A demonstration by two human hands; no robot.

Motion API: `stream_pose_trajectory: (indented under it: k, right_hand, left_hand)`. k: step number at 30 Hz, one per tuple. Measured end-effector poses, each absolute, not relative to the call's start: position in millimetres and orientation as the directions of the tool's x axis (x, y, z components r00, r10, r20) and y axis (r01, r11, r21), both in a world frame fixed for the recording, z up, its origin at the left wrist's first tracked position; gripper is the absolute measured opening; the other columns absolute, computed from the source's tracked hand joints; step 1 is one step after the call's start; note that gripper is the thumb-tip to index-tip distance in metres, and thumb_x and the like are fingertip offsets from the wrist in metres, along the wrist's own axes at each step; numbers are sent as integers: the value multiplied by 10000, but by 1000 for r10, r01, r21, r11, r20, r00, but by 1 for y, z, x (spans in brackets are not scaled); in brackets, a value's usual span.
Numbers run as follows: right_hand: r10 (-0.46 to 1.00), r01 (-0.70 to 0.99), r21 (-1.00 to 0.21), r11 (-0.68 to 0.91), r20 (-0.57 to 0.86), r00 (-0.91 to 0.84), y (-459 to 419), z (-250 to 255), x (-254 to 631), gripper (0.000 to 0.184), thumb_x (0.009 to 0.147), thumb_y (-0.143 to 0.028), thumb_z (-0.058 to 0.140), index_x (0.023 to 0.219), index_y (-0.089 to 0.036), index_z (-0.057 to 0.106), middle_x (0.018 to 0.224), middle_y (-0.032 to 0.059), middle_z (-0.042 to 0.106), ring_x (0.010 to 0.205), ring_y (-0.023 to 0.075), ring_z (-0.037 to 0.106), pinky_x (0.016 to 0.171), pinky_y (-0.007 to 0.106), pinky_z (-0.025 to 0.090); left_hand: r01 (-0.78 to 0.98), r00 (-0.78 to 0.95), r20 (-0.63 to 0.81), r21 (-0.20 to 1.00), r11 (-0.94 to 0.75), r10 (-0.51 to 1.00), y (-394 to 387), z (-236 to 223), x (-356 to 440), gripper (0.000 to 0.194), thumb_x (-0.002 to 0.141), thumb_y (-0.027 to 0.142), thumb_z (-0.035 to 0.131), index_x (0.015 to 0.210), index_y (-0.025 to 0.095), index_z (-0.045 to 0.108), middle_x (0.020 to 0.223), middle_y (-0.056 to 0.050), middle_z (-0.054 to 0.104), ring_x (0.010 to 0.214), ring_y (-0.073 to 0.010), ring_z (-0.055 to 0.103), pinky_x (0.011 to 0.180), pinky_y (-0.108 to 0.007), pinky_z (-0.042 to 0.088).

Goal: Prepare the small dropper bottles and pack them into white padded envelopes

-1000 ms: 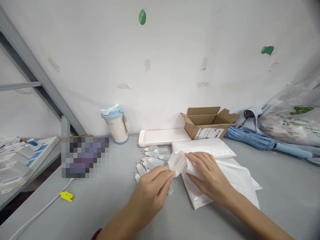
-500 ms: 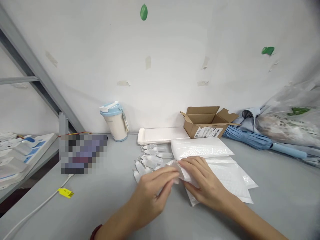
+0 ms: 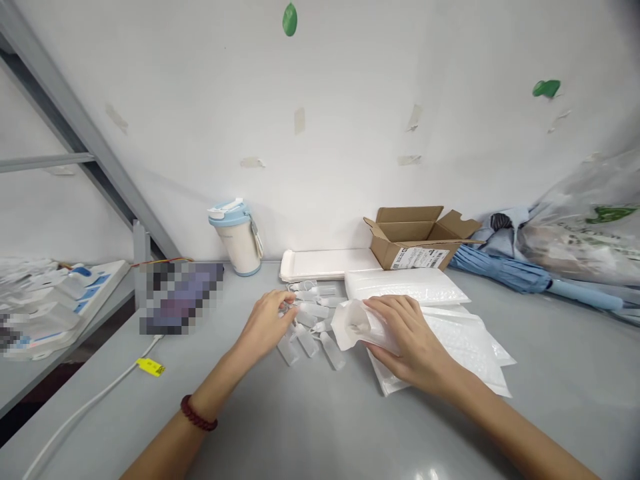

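Observation:
My right hand (image 3: 413, 340) grips a white bubble mailer (image 3: 353, 327), holding its mouth spread apart toward the left. Inside the mouth, the contents are too unclear to name. At the left, my left hand (image 3: 267, 323) reaches into a group of small clear plastic bottles (image 3: 333, 351) with white caps and thin loops. Its thumb and fingertips are pinched at the cap end of one small bottle (image 3: 313, 310). More white bubble mailers (image 3: 463, 343) lie flat, overlapping, beneath and beyond my right hand.
Behind the bottles lies a flat white stack (image 3: 330, 263). An open cardboard box (image 3: 425, 240), a folded blue umbrella (image 3: 505, 267) and a plastic bag (image 3: 590, 220) stand toward the right. A tumbler (image 3: 237, 237), a blurred-out device (image 3: 183, 297) and a white cable (image 3: 90, 403) are left.
My left hand has left the mailer and moved left to the bottles. The mailer's mouth now gapes in my right hand. The view has shifted slightly.

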State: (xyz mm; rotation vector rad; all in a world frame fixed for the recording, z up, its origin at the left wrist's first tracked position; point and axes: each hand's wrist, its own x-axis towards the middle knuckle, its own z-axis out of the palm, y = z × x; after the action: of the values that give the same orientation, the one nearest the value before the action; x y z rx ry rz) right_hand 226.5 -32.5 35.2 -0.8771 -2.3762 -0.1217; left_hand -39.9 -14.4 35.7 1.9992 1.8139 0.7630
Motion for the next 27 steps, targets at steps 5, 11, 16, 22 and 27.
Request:
stream_pose_trajectory:
  k: [5,11,16,22,27]
  right_hand:
    - [586,630,-123,767,536,-608,-33,35,226,553,793,-210,535,1301,-176,320,1160,145,533,1054,291,473,872,490,367]
    - [591,637,-113,762,522,-615,-33,34,226,581,775,-199,550,1301,-151,307,1177,156,510,1070,295,445,885,493,352]
    - [633,667,-126,734,481,-606,-34,35,224,613,738,-174,546,1300,-140,305,1199,162,487,1084,303,427,892,511,346]
    - [648,683,-135,718,490,-583,-33,35,224,655,699,-148,515,1312,-151,284,1206,162,489,1080,308,447,878,520,374]
    - [620,642,-169,748,522,-586,-36,34,223,635,712,-130,501,1311,-161,291,1190,158,497,1085,290,470,856,462,435]
  left_hand:
    - [733,-23,180,672,-106,983,-13,34,-37,253,753,284,519,951,167,624,867,-50,678,772,-203,604,699,-317,461]
    - [613,-27,157,783,-107,987,-12,32,-35,214,704,268,568,883,161,618,767,-23,655,701,-174,582,664,-295,452]
    - [469,-49,129,878,-91,990,-15,51,-43,263,697,310,608,895,137,606,805,-44,631,770,-179,577,718,-309,458]
    - [261,82,74,961,-93,994,-26,68,-45,210,724,315,653,853,154,611,838,-40,620,804,-163,570,739,-285,458]
    - [235,128,85,965,-113,988,-42,56,-10,113,730,266,643,768,164,613,730,-9,602,648,-128,539,615,-248,448]
